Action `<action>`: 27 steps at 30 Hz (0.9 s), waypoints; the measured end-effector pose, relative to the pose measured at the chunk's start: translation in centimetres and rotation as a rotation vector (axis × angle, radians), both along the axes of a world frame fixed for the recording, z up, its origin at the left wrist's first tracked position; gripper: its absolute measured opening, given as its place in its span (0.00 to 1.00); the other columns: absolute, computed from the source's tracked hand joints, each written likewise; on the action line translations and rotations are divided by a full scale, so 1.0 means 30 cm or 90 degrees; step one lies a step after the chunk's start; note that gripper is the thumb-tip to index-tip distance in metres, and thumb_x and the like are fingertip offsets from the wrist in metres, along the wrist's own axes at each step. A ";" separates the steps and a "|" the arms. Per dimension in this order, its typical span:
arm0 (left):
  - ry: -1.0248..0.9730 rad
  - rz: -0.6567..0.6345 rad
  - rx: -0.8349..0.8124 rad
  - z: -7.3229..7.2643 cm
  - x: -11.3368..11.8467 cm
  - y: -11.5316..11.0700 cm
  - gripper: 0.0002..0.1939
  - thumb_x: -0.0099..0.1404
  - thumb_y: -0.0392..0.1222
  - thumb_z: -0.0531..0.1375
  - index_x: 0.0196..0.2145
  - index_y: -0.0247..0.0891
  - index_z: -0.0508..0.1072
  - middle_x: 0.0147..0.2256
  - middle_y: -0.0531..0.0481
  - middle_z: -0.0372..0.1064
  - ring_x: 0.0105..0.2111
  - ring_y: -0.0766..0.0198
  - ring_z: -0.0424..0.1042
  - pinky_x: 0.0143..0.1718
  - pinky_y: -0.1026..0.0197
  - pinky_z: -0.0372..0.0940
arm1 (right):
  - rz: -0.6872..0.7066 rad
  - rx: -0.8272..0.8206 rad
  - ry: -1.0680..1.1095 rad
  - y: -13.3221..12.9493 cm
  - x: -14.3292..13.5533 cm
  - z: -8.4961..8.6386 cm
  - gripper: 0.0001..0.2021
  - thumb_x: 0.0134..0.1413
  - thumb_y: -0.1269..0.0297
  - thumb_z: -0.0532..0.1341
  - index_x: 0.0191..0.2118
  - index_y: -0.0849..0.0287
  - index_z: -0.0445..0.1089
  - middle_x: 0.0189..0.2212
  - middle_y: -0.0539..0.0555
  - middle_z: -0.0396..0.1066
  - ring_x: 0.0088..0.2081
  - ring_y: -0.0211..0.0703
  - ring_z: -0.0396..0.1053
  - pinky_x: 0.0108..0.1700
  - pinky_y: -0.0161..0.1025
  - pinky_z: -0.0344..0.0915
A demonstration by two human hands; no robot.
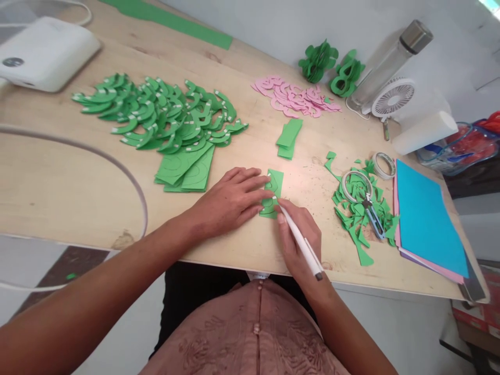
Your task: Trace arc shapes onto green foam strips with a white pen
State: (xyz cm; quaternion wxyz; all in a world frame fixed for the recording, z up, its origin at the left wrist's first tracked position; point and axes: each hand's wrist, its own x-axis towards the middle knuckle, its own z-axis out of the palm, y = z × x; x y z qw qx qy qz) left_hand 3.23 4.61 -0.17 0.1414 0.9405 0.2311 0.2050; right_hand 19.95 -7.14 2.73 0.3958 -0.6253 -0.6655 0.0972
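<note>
Your left forearm is crossing the table's (pixel 226 245) front edge from the left; your left hand (pixel 234 200) is lying palm down, its fingers lightly spread and pressing flat on the left side of one green card (pixel 277 182), near the middle of that edge. Your right forearm is crossing the same edge further right, and your right hand (pixel 302 229) is curling round one white pen (pixel 300 240), pinching it near its tip, which is pointing at the card.

Counting the rest: at least two green strips (pixel 289 136) are lying just beyond the card. Green curved pieces (pixel 167 114), overlapping too much to count, are spreading toward the left, and pink cutouts (pixel 297 98), likewise uncountable, are lying toward the back edge. Two green paper shapes (pixel 318 62) are standing at the back edge. Toward the right edge, two tape rolls (pixel 385 165) and one blue-handled tool (pixel 375 221) are lying by green scraps (pixel 357 234), beside one blue sheet (pixel 427 219) topping a stack.
</note>
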 end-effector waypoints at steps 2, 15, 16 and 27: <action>-0.003 -0.004 0.002 -0.002 0.000 0.002 0.17 0.71 0.40 0.52 0.53 0.40 0.73 0.60 0.43 0.66 0.62 0.45 0.60 0.61 0.38 0.57 | 0.017 0.005 -0.057 0.010 0.000 -0.005 0.14 0.65 0.71 0.54 0.52 0.60 0.71 0.41 0.58 0.79 0.40 0.47 0.75 0.44 0.46 0.72; -0.012 0.025 -0.045 0.004 0.002 -0.006 0.19 0.69 0.39 0.53 0.57 0.36 0.64 0.59 0.40 0.65 0.64 0.49 0.57 0.64 0.42 0.53 | 0.008 0.004 -0.101 0.017 -0.005 -0.012 0.15 0.66 0.69 0.53 0.53 0.59 0.72 0.37 0.58 0.79 0.38 0.48 0.74 0.41 0.47 0.72; -0.010 0.021 -0.046 0.004 0.001 -0.005 0.17 0.69 0.39 0.53 0.55 0.37 0.66 0.60 0.41 0.65 0.64 0.49 0.57 0.64 0.42 0.53 | 0.009 0.008 -0.098 0.018 -0.005 -0.012 0.15 0.66 0.69 0.53 0.53 0.59 0.72 0.37 0.58 0.79 0.38 0.49 0.74 0.41 0.47 0.72; 0.001 0.011 -0.034 0.009 0.001 -0.004 0.14 0.69 0.39 0.53 0.50 0.36 0.69 0.60 0.41 0.65 0.64 0.48 0.58 0.63 0.40 0.54 | -0.002 -0.015 0.002 0.024 0.003 0.002 0.13 0.64 0.70 0.55 0.51 0.58 0.73 0.40 0.57 0.79 0.40 0.48 0.75 0.44 0.47 0.73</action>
